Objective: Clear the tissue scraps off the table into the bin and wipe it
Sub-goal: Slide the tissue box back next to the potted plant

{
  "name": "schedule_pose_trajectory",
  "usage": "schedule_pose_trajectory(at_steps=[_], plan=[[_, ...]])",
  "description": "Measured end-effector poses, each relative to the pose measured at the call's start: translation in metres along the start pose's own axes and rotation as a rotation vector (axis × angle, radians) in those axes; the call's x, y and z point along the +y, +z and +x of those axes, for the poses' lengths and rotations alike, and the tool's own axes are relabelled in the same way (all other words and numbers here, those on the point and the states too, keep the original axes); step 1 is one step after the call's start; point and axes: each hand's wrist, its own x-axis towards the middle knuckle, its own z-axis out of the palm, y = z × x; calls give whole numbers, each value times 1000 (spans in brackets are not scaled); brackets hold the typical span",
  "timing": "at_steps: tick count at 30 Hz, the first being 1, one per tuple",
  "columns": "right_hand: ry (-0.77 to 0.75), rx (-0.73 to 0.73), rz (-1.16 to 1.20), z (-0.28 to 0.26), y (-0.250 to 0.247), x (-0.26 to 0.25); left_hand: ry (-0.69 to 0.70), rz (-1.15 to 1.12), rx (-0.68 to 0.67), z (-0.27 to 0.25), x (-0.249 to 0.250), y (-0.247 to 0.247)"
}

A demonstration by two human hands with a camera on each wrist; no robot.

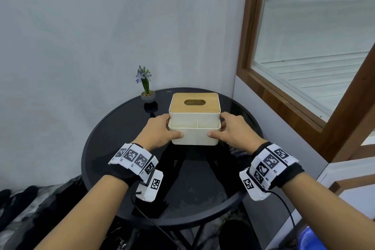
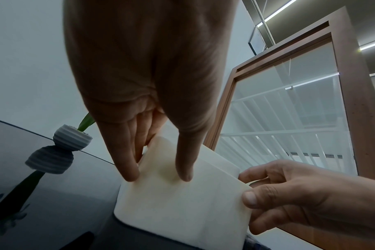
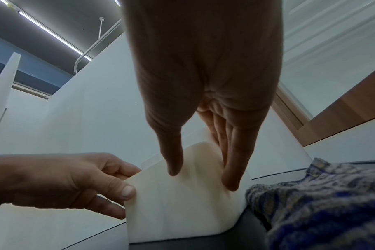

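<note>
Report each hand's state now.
Left hand: grips the tissue box, left side.
Right hand: grips the tissue box, right side.

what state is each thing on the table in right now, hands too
tissue box: upright on the table, wooden lid on, no tissue showing at the slot, front compartments look empty
left hand: grips the box's left side
right hand: grips the box's right side
potted flower: upright behind the box, untouched
table: glossy, no scraps in sight
cloth: bunched beside the box
</note>
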Motion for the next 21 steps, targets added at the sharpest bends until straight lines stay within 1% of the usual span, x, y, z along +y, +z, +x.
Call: schedule_pose_trajectory(at_steps=[7,12,21], plan=[[-7,13,53,1,2,4,-24,-70,5,-1,0,1],[-3,4,47,3,5,5,-29,-34,-28,3,-2,4],[24,-29,-25,17,0,8,-62,-17,9,7,-3,7]])
